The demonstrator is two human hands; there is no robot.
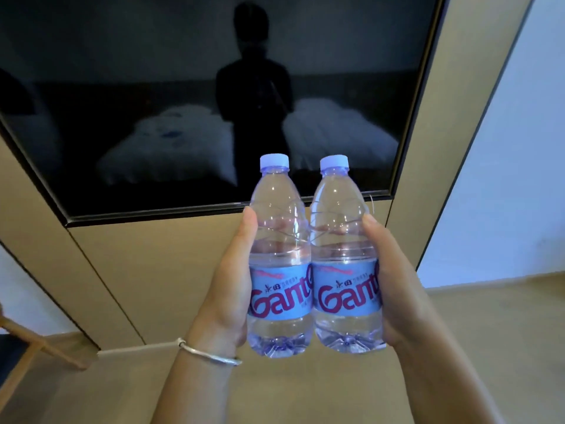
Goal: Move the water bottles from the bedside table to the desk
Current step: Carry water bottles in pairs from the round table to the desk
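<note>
Two clear water bottles with pale caps and blue labels stand upright side by side in the air, touching each other. My left hand [227, 289] grips the left bottle [279, 264], its thumb on the near side and its fingers curled behind. My right hand [394, 289] grips the right bottle [344, 261] the same way. A silver bangle sits on my left wrist. The desk and the bedside table are not in view.
A dark wall-mounted TV screen [122, 87] fills the upper part of the view and reflects two beds and a standing person. Beige wall panels [146, 270] frame it. A wooden chair frame [27, 347] shows at the lower left. Beige floor [477, 316] lies below.
</note>
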